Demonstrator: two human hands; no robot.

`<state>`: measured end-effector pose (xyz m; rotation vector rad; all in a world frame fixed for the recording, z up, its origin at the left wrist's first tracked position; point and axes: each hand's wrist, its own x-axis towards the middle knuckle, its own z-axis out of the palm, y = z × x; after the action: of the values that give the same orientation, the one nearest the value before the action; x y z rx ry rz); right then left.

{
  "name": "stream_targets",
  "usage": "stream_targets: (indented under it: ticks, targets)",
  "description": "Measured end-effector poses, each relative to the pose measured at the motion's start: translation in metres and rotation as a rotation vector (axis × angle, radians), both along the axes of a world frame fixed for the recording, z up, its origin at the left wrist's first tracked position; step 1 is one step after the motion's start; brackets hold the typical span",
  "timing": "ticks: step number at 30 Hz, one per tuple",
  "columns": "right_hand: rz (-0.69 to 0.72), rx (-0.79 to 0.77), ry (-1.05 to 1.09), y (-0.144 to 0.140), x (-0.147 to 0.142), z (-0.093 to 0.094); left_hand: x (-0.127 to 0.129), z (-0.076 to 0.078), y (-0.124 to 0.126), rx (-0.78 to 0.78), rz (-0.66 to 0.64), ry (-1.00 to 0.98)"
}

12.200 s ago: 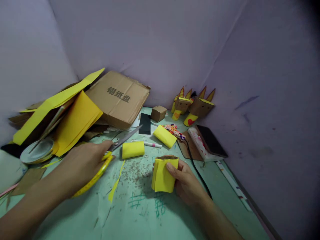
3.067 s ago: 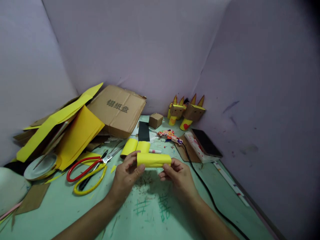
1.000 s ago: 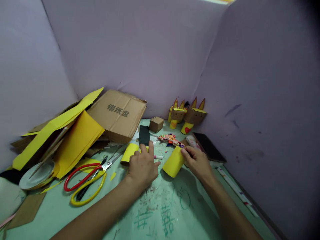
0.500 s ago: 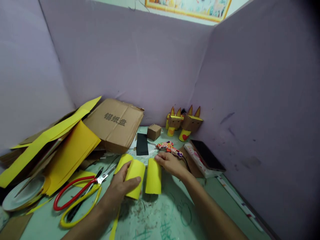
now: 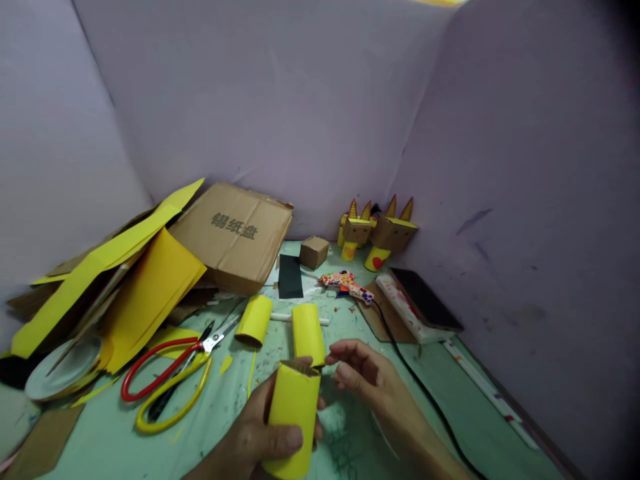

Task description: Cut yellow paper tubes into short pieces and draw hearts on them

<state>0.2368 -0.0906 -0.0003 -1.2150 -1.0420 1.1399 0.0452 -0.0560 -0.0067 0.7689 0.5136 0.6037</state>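
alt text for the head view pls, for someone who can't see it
The left hand grips a yellow tube upright over a green table, the right hand open at its top. Two more tubes, scissors and yellow paper lie behind.

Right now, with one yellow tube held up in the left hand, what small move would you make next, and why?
Probably bring the right hand to the rim of the held yellow tube. The left hand grips it upright with its open end up, and the right fingertips are almost at that rim, holding nothing.
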Motion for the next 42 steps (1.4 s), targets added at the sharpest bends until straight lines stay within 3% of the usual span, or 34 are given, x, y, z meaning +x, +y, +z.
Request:
stream_targets:
  ticks: [4, 6, 12, 20, 23, 28, 33, 37, 42]
  targets:
    - [0.3, -0.002, 0.235, -0.01, -0.01, -0.006, 0.005, -0.009, 0.001, 0.081, -0.062, -0.026]
    - [0.35, 0.041, 0.228, -0.009, -0.015, -0.007, 0.007, -0.014, 0.002, 0.169, -0.07, 0.0]
    - [0.254, 0.05, 0.151, -0.011, -0.024, -0.005, 0.012, -0.02, 0.002, 0.437, -0.02, 0.174]
    - [-0.099, 0.105, -0.172, -0.012, -0.037, -0.003, 0.02, -0.012, -0.013, 0.701, 0.209, 0.579]
    - [-0.087, 0.085, -0.156, -0.008, -0.044, -0.007, 0.022, -0.014, -0.015, 0.757, 0.204, 0.619]
    - [0.094, 0.19, -0.115, -0.007, -0.036, -0.005, 0.019, -0.014, -0.014, 0.83, 0.125, 0.373]
    - [0.271, 0.14, -0.013, -0.01, -0.022, -0.004, 0.016, -0.022, -0.013, 0.749, 0.082, 0.377]
    - [0.174, 0.095, 0.033, -0.007, -0.025, -0.006, 0.016, -0.024, -0.01, 0.746, 0.083, 0.41]
    - [0.048, 0.021, 0.064, -0.003, -0.031, -0.01, 0.02, -0.005, -0.008, 0.748, 0.077, 0.385]
